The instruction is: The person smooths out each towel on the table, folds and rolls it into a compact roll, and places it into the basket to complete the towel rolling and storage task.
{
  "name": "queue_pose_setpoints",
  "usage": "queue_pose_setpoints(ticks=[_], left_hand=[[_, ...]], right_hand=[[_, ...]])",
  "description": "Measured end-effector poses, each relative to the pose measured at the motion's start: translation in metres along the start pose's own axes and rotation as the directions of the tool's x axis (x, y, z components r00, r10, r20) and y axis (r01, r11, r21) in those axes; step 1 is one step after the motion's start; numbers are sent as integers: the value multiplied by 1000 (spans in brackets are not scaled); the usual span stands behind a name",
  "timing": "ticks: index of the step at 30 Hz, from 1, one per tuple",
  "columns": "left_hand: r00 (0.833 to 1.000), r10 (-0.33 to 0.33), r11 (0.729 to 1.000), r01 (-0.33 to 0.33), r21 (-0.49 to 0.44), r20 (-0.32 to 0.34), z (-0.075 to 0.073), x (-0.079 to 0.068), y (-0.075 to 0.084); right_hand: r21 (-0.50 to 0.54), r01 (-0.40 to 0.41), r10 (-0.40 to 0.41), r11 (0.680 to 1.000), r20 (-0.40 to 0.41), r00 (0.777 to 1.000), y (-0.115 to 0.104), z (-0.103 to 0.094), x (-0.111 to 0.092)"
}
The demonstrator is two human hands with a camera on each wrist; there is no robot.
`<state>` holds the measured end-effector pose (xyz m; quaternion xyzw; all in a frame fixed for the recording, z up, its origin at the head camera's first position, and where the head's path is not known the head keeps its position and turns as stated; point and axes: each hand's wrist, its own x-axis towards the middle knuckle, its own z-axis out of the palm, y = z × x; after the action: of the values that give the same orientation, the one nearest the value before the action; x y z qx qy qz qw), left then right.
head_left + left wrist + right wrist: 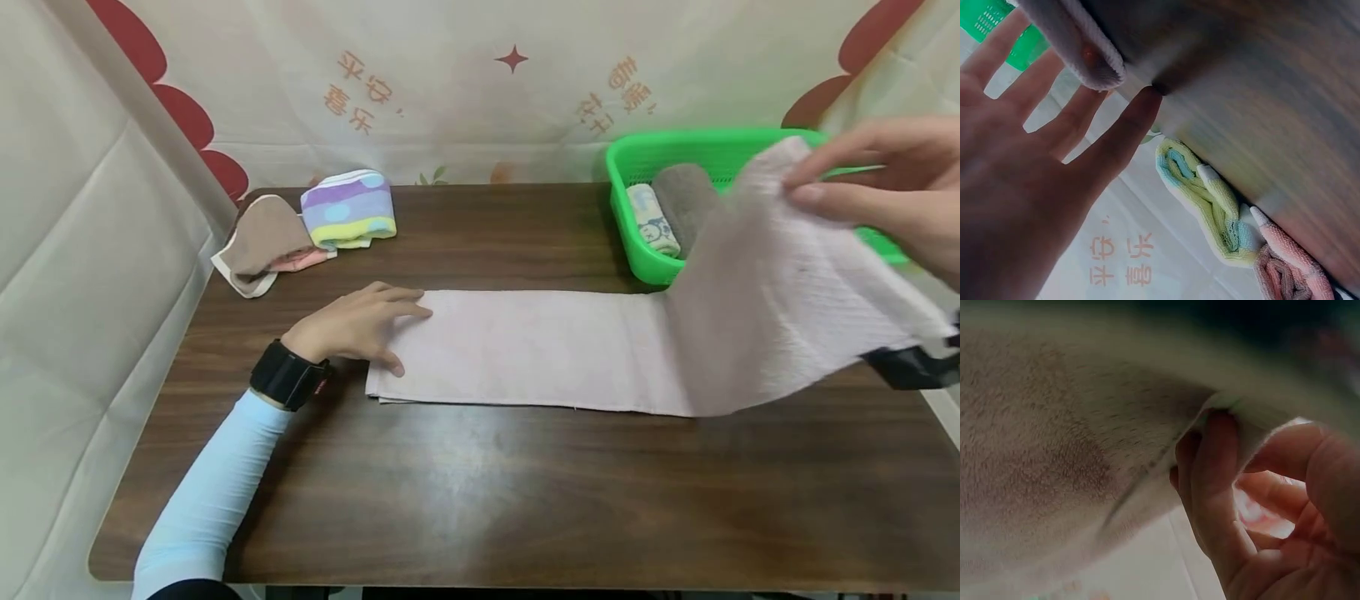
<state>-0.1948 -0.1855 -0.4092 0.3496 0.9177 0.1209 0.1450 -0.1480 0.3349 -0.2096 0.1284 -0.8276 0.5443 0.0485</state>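
A long, pale pink towel (532, 350), folded lengthwise, lies across the middle of the table. Its right end rises off the tabletop, where my right hand (892, 187) pinches the far corner between thumb and fingers. In the right wrist view the raised towel (1054, 450) fills much of the picture, its edge caught at the fingertips. My left hand (363, 325) rests at the towel's left end with fingers spread. The left wrist view shows those fingers (1129, 125) extended beside the towel's folded edge (1094, 62).
A green basket (626, 221) stands at the back right, holding a rolled grey towel (686, 200) and a patterned light towel (651, 218). At the back left sit a folded striped towel (348, 204) and a brown and pink towel (270, 237). A printed curtain (465, 100) hangs behind the table.
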Motion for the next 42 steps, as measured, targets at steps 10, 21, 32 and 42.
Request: queue_pose_setpoints(ticks=[10, 21, 32, 42], left_hand=[[1000, -3, 1000, 3, 9, 4, 1, -2, -3], [1000, 4, 1000, -4, 15, -6, -2, 1, -4], [996, -75, 992, 69, -109, -56, -9, -6, -21], [962, -168, 984, 150, -96, -216, -17, -12, -21]], right_hand=[[-164, 41, 11, 986, 300, 954, -46, 139, 38], [34, 15, -29, 999, 456, 889, -19, 268, 77], [82, -94, 42, 992, 489, 871, 43, 360, 76], [153, -162, 60, 975, 517, 854, 87, 387, 71]])
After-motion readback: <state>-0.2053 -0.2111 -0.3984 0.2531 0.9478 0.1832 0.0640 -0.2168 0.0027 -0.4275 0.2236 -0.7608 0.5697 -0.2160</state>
